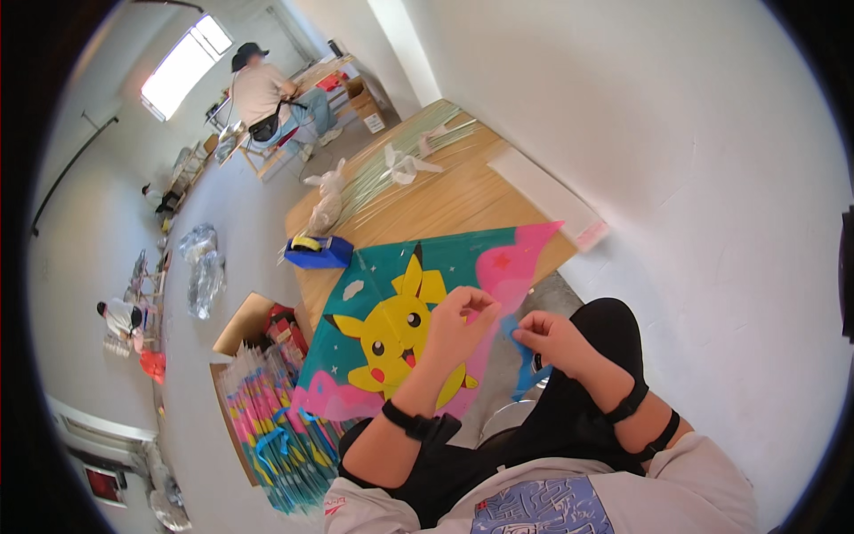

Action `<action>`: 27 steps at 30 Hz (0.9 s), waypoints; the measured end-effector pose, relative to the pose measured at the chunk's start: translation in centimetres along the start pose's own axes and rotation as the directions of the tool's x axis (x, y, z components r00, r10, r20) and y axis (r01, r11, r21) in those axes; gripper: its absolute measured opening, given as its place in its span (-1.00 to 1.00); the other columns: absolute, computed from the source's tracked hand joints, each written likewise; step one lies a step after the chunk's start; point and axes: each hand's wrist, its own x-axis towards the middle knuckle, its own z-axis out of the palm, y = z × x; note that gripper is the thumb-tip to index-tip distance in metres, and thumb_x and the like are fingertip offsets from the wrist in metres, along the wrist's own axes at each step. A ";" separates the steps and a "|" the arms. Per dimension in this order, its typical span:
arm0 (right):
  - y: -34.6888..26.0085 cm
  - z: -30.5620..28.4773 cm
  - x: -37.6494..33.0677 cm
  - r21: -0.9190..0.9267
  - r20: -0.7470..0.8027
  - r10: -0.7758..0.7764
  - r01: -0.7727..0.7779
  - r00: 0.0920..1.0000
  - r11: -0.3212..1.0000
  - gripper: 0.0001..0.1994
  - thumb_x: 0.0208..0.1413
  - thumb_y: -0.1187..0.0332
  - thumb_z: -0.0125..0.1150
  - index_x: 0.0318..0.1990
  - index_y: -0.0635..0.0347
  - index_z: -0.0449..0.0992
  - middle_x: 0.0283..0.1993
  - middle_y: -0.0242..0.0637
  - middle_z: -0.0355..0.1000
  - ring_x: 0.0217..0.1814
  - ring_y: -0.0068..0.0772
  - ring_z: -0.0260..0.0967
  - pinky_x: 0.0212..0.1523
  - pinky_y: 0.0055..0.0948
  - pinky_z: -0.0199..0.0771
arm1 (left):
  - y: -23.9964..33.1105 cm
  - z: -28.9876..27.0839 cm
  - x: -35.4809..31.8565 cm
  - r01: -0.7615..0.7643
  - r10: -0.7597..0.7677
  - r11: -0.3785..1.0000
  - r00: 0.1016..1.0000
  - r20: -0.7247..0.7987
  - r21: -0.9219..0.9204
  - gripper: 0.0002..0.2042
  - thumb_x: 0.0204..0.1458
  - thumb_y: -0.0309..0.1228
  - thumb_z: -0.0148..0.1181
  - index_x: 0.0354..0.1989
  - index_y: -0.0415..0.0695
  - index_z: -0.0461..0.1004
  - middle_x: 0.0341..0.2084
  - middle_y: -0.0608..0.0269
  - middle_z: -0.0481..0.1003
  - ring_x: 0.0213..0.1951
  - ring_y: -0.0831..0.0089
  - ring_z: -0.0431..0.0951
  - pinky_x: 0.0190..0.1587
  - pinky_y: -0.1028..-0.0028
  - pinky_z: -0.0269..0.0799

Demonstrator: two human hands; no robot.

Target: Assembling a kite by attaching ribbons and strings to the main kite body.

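A triangular kite (374, 298) with a yellow cartoon creature on teal and pink lies across my lap and the table's near edge. My left hand (463, 325) is over its right part, fingers curled into a pinch; what they hold, if anything, is too small to make out. To its right, my right hand (556, 343) is also closed in a pinch, next to a thin blue strip (523, 383) that hangs by the kite's edge. Whether the fingertips grip that strip is unclear.
On the wooden table (471, 191) are thin pale rods (378, 182), a blue tape dispenser (320, 253) and a wrapped plastic bundle (327, 196). A carton of folded kites (276, 427) stands at my left. Farther off, a person (267, 98) sits at another table. A wall rises at right.
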 end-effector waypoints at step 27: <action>8.1 -16.9 13.6 -0.085 -0.468 0.087 -0.143 0.879 0.986 -0.59 0.10 0.04 0.29 -0.36 0.32 0.61 -0.49 -0.24 0.54 -0.46 -0.42 0.49 -0.37 -0.39 0.43 | -11.3 16.8 20.6 0.260 -0.208 0.895 0.962 -0.176 0.363 -0.73 -0.02 -0.16 0.39 -0.39 -0.15 0.65 -0.41 0.25 0.60 -0.35 0.43 0.60 -0.21 0.44 0.46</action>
